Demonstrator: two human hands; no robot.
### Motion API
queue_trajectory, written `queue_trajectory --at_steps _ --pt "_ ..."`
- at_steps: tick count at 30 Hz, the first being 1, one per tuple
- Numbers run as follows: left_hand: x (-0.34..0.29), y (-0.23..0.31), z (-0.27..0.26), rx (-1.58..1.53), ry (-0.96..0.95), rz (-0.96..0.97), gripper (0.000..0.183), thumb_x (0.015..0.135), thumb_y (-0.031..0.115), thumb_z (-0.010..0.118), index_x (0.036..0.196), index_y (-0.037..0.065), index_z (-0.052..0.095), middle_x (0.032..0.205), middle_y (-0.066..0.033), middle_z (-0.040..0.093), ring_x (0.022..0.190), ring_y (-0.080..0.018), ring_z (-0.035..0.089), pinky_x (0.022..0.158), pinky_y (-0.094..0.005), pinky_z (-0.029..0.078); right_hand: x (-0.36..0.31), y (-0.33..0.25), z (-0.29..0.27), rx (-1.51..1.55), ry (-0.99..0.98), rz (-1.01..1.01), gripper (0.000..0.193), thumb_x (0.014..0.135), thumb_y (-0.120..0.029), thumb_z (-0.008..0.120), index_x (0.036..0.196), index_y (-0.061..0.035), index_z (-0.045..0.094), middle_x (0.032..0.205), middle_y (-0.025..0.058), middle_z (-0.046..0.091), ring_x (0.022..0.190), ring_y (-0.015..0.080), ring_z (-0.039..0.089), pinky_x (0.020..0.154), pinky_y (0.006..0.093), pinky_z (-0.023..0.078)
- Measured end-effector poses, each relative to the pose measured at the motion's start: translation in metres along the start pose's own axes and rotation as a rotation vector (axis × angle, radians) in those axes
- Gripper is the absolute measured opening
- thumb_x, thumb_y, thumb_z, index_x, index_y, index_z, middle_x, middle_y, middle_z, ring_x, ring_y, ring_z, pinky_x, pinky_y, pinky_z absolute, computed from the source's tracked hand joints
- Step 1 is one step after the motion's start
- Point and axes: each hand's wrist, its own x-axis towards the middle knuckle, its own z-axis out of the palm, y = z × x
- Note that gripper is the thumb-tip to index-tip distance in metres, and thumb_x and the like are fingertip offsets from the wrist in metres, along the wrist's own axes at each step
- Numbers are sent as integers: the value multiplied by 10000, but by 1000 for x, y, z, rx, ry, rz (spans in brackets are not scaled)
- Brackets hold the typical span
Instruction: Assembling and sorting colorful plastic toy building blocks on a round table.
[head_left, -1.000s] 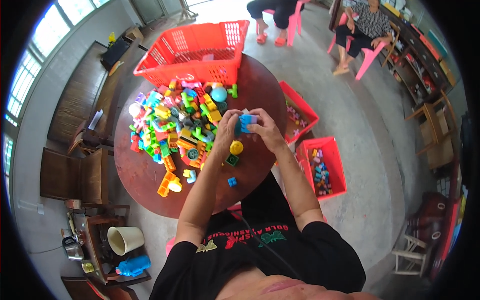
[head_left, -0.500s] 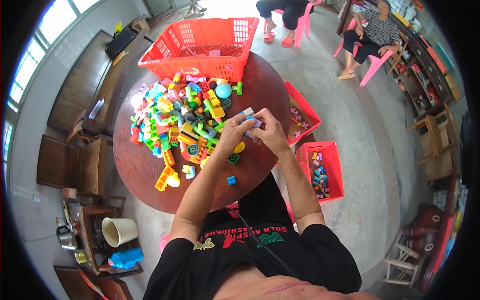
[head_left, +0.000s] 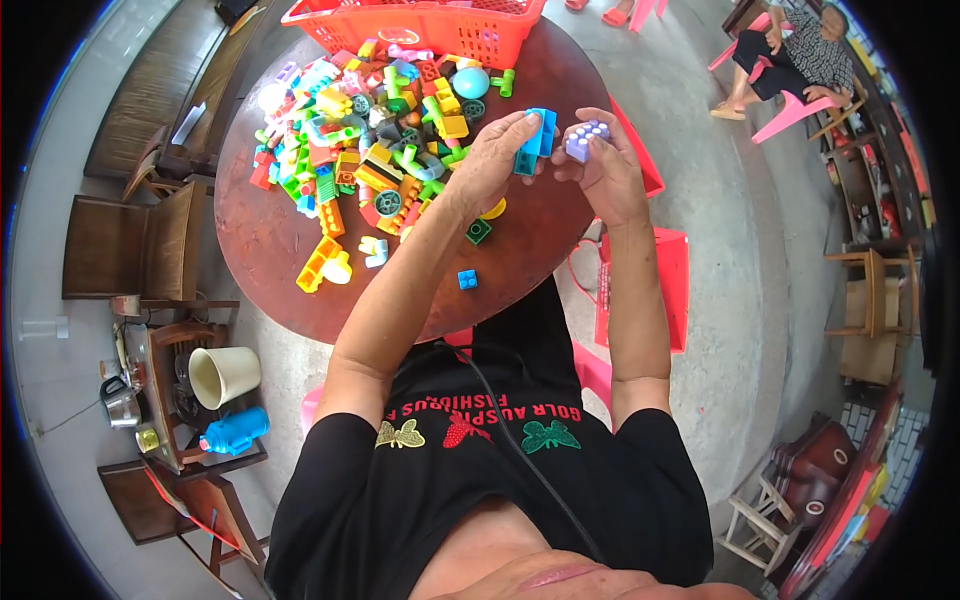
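Note:
My left hand is closed on blue toy building blocks, whose lower end looks teal. A lavender building block with pale studs is held between the fingers of my right hand. A small gap separates the two held pieces, above the right part of the round brown table. To the left of my hands spreads a heap of mixed toy blocks in many colours. A single small blue block lies apart from the heap, near my left forearm.
A red plastic basket stands at the table's far side. Beyond its right edge are red boxes, partly hidden by my right arm. A seated person is at the far right. A cream bucket stands at the left.
My hands, together before, have moved apart; the lavender block is now in my right hand and blue blocks in my left. The view has shifted, with the basket and heap higher in the picture.

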Motion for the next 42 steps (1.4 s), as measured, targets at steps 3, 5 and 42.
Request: queue_trajectory --at_steps 3,5,42 --pt "0 -5 1 9 -17 -53 287 940 339 580 1051 74 596 886 -12 633 739 -93 585 600 -238 442 -6 7 -19 218 8 121 315 964 -146 522 1253 -37 463 1006 122 637 868 238 670 679 357 585" --pt "-3 -4 8 82 -23 -72 249 931 280 590 1086 86 585 954 -23 654 788 -102 592 629 -245 451 -10 7 -27 219 22 149 327 970 -147 511 1273 -40 451 1012 121 637 875 238 669 688 355 587" --pt "25 -159 185 673 -397 -16 508 784 165 695 1242 12 537 1123 -197 619 998 -276 629 845 -356 517 -350 -18 -215 -1041 1105 193 586 885 -62 606 1421 -67 371 1394 187 417 1077 268 589 780 323 559"
